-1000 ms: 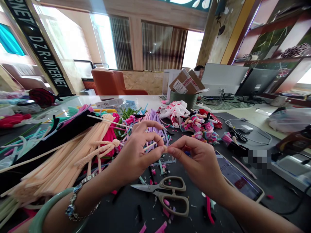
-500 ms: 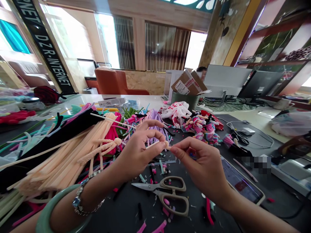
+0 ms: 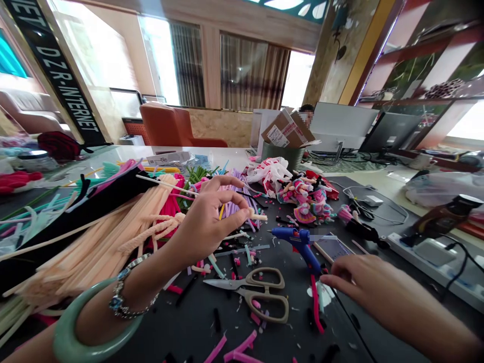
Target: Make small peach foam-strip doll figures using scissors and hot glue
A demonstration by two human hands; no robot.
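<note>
Between the thumb and index finger of my left hand [image 3: 223, 214] is a small cream fuzzy piece [image 3: 259, 217], its end pointing right. My right hand [image 3: 351, 275] is at the lower right beside the handle of a blue glue gun [image 3: 298, 242]; its fingers are curled together, and whether they grip anything is hard to see. The glue gun lies with its nozzle to the left. Beige-handled scissors [image 3: 264, 292] rest open on the dark table mat [image 3: 196, 333] between my hands. A bundle of peach fuzzy stems [image 3: 91, 247] lies beside my left forearm.
Pink and black scraps [image 3: 242, 348] litter the front. Behind are purple stems [image 3: 234, 189], a white plastic bag [image 3: 268, 174] and colourful fuzzy figures [image 3: 306, 199]. A phone [image 3: 333, 248], a power strip [image 3: 412, 257] and a dark bottle [image 3: 438, 219] stand right. A person sits behind the monitors [image 3: 344, 126].
My right hand has left the cream piece and moved right and down. The blue glue gun now shows between my hands. My left hand still holds the piece; the view has shifted slightly.
</note>
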